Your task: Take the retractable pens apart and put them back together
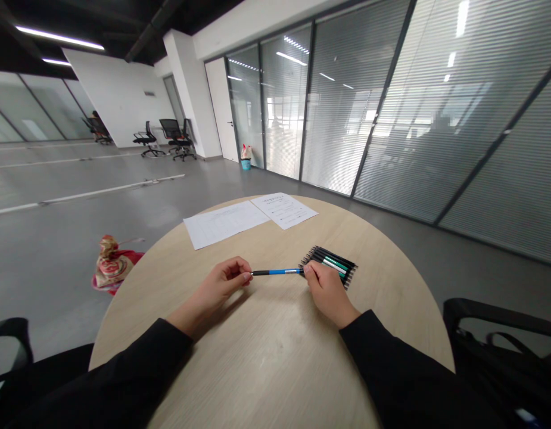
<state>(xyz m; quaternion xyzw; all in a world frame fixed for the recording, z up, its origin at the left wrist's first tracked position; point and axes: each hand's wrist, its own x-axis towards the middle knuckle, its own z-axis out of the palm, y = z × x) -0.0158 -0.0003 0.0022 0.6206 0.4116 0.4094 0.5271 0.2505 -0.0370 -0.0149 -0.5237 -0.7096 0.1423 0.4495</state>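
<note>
A blue and black pen [277, 272] is held level above the round table, stretched between my two hands. My left hand [228, 279] pinches its black, pointed end between thumb and fingers. At the opposite end, my right hand [324, 286] grips the pen with curled fingers, which hide that tip. Just behind my right hand lies a row of pens [342, 260], side by side on the table, mostly black with green and white barrels among them. My right hand covers part of this row.
Two printed paper sheets, a wide one [226, 223] and a smaller one [285, 210], lie at the table's [257, 369] far side. A red and tan bag [114, 265] sits on the floor at left. Black chairs [503, 322] flank the table.
</note>
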